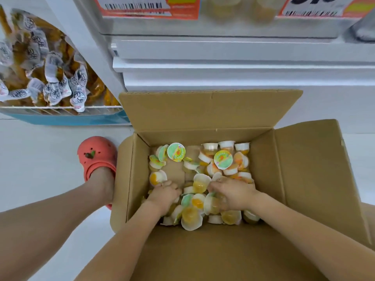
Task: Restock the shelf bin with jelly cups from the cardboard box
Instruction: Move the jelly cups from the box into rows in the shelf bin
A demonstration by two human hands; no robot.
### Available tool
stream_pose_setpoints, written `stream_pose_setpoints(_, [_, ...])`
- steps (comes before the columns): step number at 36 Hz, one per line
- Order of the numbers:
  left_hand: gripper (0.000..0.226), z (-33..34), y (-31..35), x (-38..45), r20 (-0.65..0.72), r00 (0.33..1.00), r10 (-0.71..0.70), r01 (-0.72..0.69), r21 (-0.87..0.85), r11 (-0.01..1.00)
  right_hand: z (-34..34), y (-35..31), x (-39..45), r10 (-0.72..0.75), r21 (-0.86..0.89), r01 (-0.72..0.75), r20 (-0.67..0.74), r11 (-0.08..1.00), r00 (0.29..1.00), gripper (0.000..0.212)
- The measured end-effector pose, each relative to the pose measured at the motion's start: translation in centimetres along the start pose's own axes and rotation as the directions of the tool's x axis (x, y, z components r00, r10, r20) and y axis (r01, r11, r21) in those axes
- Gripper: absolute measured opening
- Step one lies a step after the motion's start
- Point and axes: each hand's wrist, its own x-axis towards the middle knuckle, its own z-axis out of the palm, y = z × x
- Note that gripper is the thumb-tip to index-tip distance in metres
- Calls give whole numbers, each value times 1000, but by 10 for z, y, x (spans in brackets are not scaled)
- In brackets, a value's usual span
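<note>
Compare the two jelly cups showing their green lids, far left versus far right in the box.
The left green-lidded cup lies at the far left beside bare cardboard; the right green-lidded cup rests atop a pile of cups. The left lid tilts rightward; the right tilts leftward. Both show round green-and-orange printed lids, untouched by either hand.

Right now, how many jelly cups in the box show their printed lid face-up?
2: one jelly cup at the box's back left, another at back right. Others lie tilted or under the hands, so more may be hidden.

A pale floor point(40, 163) is lying under even light, white shelving point(223, 63) with orange price tags point(146, 9) is standing ahead, and a wire basket point(60, 110) of packaged snacks point(40, 63) is sitting at left.
</note>
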Motion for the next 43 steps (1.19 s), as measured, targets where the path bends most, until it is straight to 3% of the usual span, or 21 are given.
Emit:
stream_pose_setpoints(3, [51,3,0,1,-23,1000,4,-3,62,998,12,-6,-6,44,11,-44,63,999,997,61])
stream_pose_setpoints(7, [47,-1,-2,-2,-43,999,1,0,23,1000,27,-23,-9,166,90,-166,1,982,986,58])
stream_pose_setpoints(13, [36,-9,-4,-16,-116,993,-30,21,-73,997,20,-23,-15,251,346,-233,-7,909,968,57])
stream_pose_setpoints(16, [38,-37,-2,-39,-214,968,-129,67,-274,959,2,-15,-27,260,515,-191,-66,836,963,52])
stream_pose_setpoints(18, [36,-64,0,-51,-232,939,-255,104,-515,851,-16,-10,-34,250,599,-157,-75,785,965,50])
stream_pose_setpoints(21, [33,-117,7,-80,-185,870,-457,125,-814,567,-61,-14,-62,212,620,-78,-144,780,967,47])
stream_pose_setpoints(22, [32,-136,10,-90,-117,858,-500,106,-912,395,-77,-16,-73,197,606,-45,-186,794,963,46])
stream_pose_setpoints(23, [30,-156,13,-100,3,873,-489,88,-985,151,-95,-20,-84,181,590,-7,-237,807,955,45])
stream_pose_setpoints(25, [24,-195,20,-128,209,942,-264,117,-939,-324,-130,-28,-111,155,573,78,-347,816,925,41])
stream_pose_setpoints(26, [22,-212,23,-145,214,962,-170,123,-894,-431,-146,-34,-125,144,581,125,-395,804,907,38])
stream_pose_setpoints(33, [32,-267,32,-211,-48,997,66,-9,-864,-503,-206,-73,-189,83,552,503,-724,665,684,44])
stream_pose_setpoints(39, [48,-273,47,-220,-150,988,-19,-136,-820,-556,-212,-99,-185,69,426,570,-838,703,541,50])
stream_pose_setpoints(43, [50,-278,56,-222,-222,972,-82,-231,-819,-525,-215,-97,-182,67,440,601,-839,668,540,48])
